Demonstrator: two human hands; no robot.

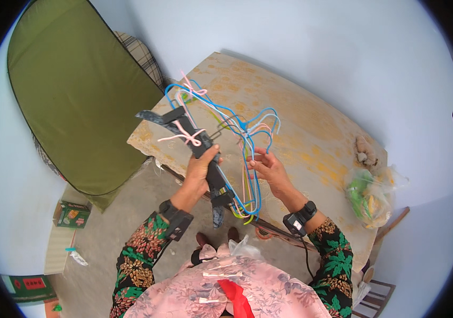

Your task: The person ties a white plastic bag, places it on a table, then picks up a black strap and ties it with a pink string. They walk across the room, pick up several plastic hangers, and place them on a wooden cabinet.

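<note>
A bundle of blue, white, pink and green clothes hangers (259,196) is held up over the table's near edge, tilted, with the hooks toward the right. Along its left side runs a black bar with clip-like ends (222,199). Dark patterned cloth (152,117) sticks out past both ends of the bar. My left hand (204,168) is closed around the bar at its middle. A pink cord (189,137) is tied in a bow round the bundle just above that hand; another pink bow sits at the far end. My right hand (270,170) pinches the hanger wires below the hooks.
The table (311,132) has a yellow-patterned cover. At its right end lie a clear plastic bag (369,199) with green and yellow contents and some ginger-like roots (365,151). A green folding tent (83,100) stands to the left; a green box (72,214) is on the floor.
</note>
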